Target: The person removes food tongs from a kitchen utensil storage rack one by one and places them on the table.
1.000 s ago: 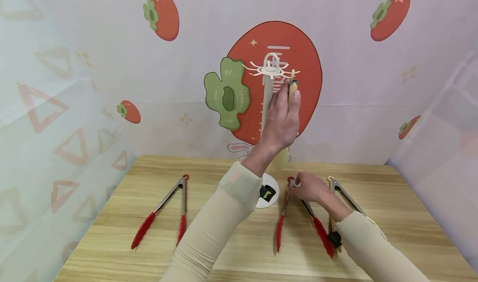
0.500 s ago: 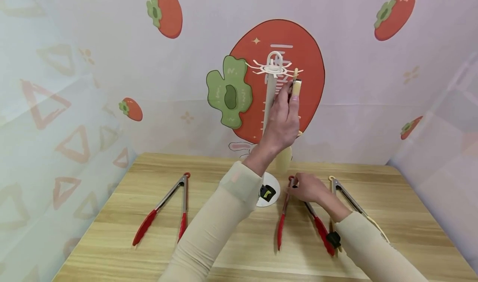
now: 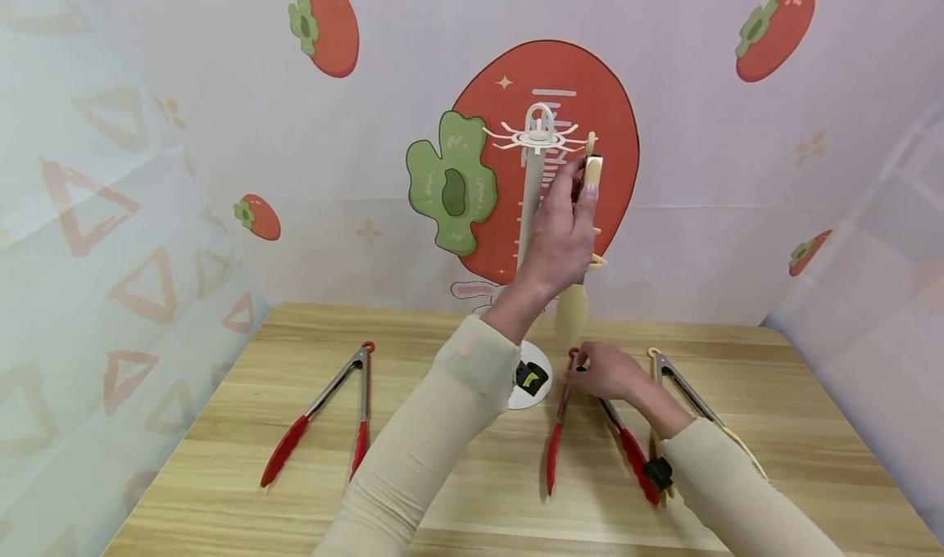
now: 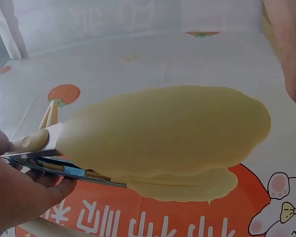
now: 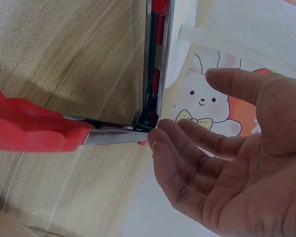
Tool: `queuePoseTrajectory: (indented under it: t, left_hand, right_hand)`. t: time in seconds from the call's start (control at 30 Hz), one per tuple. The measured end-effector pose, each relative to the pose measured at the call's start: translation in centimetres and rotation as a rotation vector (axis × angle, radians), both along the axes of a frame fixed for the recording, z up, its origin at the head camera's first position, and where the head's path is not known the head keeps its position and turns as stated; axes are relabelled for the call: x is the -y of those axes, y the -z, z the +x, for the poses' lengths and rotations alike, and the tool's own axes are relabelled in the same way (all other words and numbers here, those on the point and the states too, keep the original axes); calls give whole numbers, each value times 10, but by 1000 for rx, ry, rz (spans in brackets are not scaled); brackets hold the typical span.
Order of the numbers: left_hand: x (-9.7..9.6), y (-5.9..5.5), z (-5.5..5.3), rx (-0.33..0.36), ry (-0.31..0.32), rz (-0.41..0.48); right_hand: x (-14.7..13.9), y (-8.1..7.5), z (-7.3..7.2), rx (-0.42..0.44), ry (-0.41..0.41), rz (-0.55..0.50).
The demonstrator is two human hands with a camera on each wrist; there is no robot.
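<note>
My left hand is raised beside the white hook stand and grips cream-headed tongs by their metal arms. The tongs hang head down, and their cream end ring is right at the tip of a right-hand hook. In the left wrist view the broad cream heads stretch away from the fingers. My right hand is low at the hinge end of red tongs spread on the table. The right wrist view shows its fingers loosely bent, fingertips at the hinge, thumb apart.
Another pair of red tongs lies spread on the left of the wooden table. Cream-handled tongs lie on the right, partly behind the right sleeve. The stand's white round base is behind the left cuff.
My left hand has shifted slightly right with the cream tongs, bringing their end ring to the hook's tip. The right hand has stayed at the red tongs.
</note>
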State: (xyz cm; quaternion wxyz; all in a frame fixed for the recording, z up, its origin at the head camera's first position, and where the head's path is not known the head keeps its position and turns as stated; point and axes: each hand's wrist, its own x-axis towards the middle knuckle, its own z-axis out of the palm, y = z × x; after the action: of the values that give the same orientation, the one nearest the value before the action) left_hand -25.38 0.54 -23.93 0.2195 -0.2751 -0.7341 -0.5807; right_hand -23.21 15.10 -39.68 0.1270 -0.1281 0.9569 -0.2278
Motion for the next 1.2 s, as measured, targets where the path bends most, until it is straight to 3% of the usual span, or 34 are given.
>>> queuePoseTrajectory:
  t: [0.27,0.5,0.67,0.97,1.2]
  left_hand:
    - [-2,-3,0,26,54,4]
    - [1,0,8,58,92,-24]
    - [6,3,16,32,105,-27]
    - [19,17,33,38,125,-28]
    - [35,36,44,67,81,-64]
  right_hand:
    - [-2,1,1,-7,0,5]
    - [-5,1,-1,-18,-20,-9]
    - [-7,2,-2,-39,-44,-30]
    - [-10,0,0,-68,-31,-91]
    - [-11,0,1,-64,-10,-113]
